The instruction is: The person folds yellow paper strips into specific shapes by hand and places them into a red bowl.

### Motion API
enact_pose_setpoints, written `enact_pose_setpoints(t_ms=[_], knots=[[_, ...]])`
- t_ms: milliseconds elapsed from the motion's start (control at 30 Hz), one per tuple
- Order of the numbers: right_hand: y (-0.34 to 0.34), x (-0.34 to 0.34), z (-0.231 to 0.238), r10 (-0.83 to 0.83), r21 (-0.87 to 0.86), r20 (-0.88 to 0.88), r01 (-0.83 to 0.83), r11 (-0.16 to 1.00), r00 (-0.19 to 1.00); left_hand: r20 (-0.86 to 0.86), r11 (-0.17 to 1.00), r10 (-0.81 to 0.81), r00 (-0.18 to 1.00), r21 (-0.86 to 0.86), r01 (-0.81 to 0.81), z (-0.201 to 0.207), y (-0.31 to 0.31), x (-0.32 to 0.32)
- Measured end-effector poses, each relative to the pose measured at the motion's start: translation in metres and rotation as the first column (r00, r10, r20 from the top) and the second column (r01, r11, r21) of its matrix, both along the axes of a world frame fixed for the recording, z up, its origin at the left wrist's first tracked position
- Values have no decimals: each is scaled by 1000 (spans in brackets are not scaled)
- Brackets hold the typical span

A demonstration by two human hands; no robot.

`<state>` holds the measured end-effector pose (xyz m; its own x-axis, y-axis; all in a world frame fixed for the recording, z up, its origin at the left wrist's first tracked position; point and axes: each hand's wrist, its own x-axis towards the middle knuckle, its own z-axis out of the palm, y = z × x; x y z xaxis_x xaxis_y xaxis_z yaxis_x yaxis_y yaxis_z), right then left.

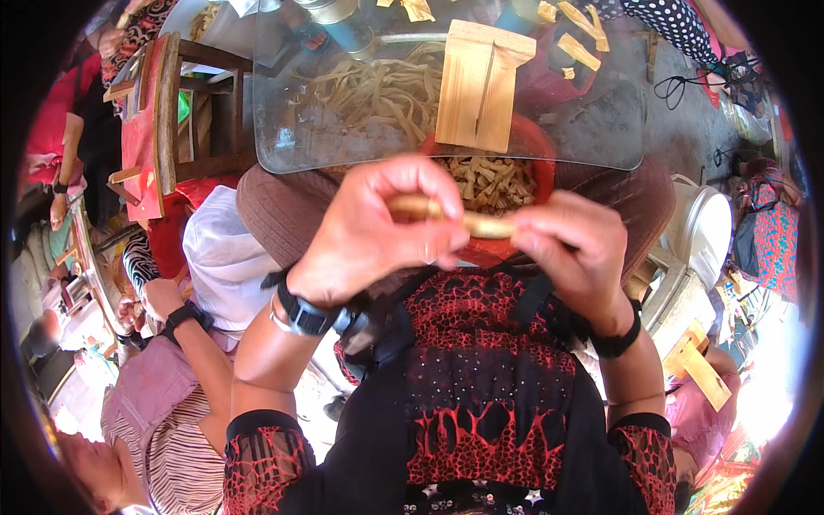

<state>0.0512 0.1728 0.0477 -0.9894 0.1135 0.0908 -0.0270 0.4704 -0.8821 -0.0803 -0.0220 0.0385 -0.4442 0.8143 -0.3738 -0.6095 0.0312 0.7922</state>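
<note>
A pale yellow-brown, long strip of what looks like dried food [489,226] is stretched between my two hands above my lap. One end runs through the closed fingers of my left hand [365,227]. My right hand [584,245] pinches the other end between thumb and fingertips. Just beyond the strip, partly under the glass table's edge, sits a red tub [542,150] holding many short cut pieces [489,182]. A light wooden board with a slit [463,99] lies on the glass, its near end over the tub.
The glass tabletop [283,150] spans the far side. Long strips [369,94] show in a heap at its left; cannot tell whether on or beneath the glass. Loose pieces [579,51] lie at its far right. A wooden chair [163,129] stands left; another person's arm [202,360] is near my left elbow.
</note>
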Motion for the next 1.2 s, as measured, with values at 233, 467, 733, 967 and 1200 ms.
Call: enact_pose_setpoints(t_ms=[233, 467, 733, 967, 1200], knots=[[22, -58, -44, -316, 91, -173, 334, 938, 933, -16, 988, 151, 988, -37, -151, -33, 41, -58], [26, -78, -55, -378, 67, -204, 398, 915, 903, -58, 982, 158, 986, -94, -163, -44, 54, -75], [39, -50, -57, -541, 37, -65, 544, 839, 839, 44, 994, 78, 996, -76, -74, -39, 47, -54], [-2, 23, -47, -559, -256, -330, 498, 829, 760, -399, 943, -4, 917, -306, -129, -68, 40, 38], [-69, 41, -41, -202, -240, -489, 92, 966, 848, -414, 837, -543, 731, -337, 432, -43, 2, 35]])
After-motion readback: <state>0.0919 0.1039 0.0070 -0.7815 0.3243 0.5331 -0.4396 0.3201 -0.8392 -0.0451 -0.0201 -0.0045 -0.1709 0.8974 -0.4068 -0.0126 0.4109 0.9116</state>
